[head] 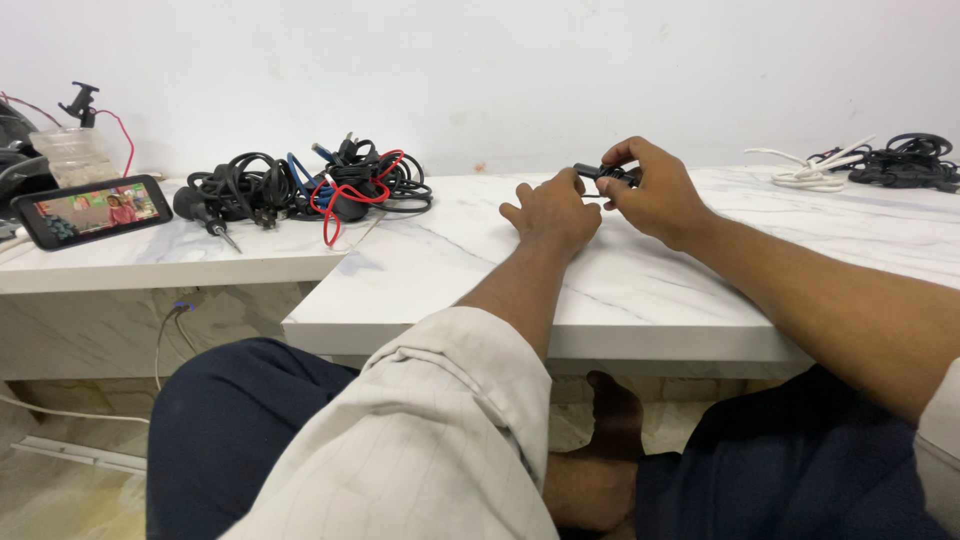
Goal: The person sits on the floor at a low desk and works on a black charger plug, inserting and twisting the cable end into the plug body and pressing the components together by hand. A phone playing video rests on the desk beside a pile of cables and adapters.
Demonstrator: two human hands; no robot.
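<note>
My left hand (552,213) and my right hand (655,193) meet over the white marble tabletop (640,290) near its back edge. Between their fingertips they hold a small black plug-like part (603,174) with a short black cord. The right hand pinches it from above and the left hand's fingers grip its left end. Most of the part is hidden by the fingers.
A tangled heap of black, red and blue cables (320,185) lies at the left. A black screwdriver-like tool (203,211) and a phone (90,210) with a lit screen lie further left. White cord (815,172) and black cables (905,160) sit at the far right.
</note>
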